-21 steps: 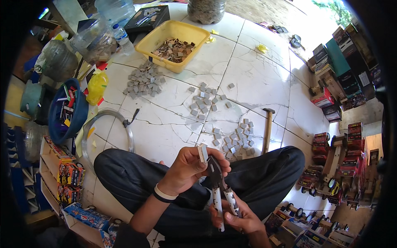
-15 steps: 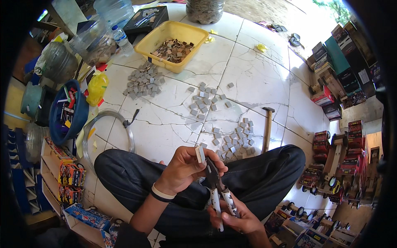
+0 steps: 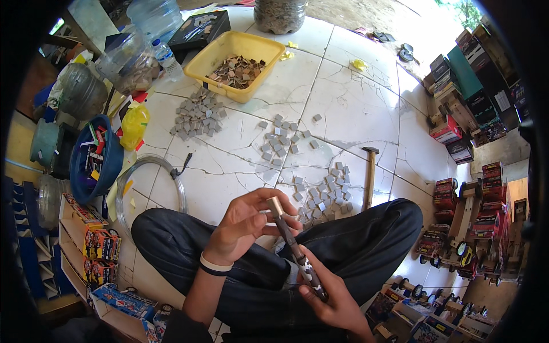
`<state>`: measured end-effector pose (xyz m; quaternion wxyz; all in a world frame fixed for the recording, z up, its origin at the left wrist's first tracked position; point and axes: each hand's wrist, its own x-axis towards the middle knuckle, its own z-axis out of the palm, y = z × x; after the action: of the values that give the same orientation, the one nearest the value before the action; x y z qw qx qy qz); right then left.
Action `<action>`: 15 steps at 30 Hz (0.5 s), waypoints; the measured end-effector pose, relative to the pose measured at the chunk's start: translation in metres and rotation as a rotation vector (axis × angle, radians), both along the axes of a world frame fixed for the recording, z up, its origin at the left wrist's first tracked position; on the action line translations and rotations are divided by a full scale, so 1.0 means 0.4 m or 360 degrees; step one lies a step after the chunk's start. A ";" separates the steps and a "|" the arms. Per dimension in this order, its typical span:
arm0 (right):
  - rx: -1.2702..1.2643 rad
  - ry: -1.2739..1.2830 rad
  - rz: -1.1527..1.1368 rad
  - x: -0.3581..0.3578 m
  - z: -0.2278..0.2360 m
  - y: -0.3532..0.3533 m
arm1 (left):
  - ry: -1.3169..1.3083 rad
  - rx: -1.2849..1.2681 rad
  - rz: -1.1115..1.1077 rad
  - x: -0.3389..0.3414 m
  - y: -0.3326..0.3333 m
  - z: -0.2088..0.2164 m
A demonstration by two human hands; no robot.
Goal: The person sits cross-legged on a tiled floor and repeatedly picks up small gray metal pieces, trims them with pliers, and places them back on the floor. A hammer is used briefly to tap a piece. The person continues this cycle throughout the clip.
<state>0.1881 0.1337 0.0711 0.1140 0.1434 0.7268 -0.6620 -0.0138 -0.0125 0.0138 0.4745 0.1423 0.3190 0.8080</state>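
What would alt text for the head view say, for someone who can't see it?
The right hand grips pliers with patchy white handles, a small piece at their tip, the left hand beside it. On the cracked white tiles ahead are grey pieces, a hammer and a yellow tub of brownish chips.

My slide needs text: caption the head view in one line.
Right hand grips pliers near the left hand; grey pieces dot the tiled floor.

I see dark pliers (image 3: 290,236), their handle (image 3: 311,279) mottled white and brown; the chip (image 3: 275,206) is beige, squares (image 3: 198,114) grey, tub (image 3: 214,86) yellow, basin (image 3: 114,158) blue.
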 end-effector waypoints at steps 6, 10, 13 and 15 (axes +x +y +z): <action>-0.0725 -0.0084 -0.0246 0.006 -0.018 -0.026 | -0.0147 -0.0054 0.0156 0.005 0.021 -0.018; -0.1038 -0.0033 -0.0359 0.003 -0.033 -0.052 | -0.0170 0.0058 0.0139 0.019 0.036 -0.015; -0.1200 -0.0041 -0.0435 0.000 -0.037 -0.065 | -0.0128 0.0086 0.0151 0.024 0.042 -0.015; -0.1251 -0.0038 -0.0451 -0.002 -0.038 -0.068 | -0.0104 0.0088 0.0171 0.029 0.043 -0.017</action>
<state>0.1872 0.1064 0.0557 0.0763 0.1951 0.3904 -0.8965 -0.0024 0.0049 0.0069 0.4366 0.1117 0.2880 0.8450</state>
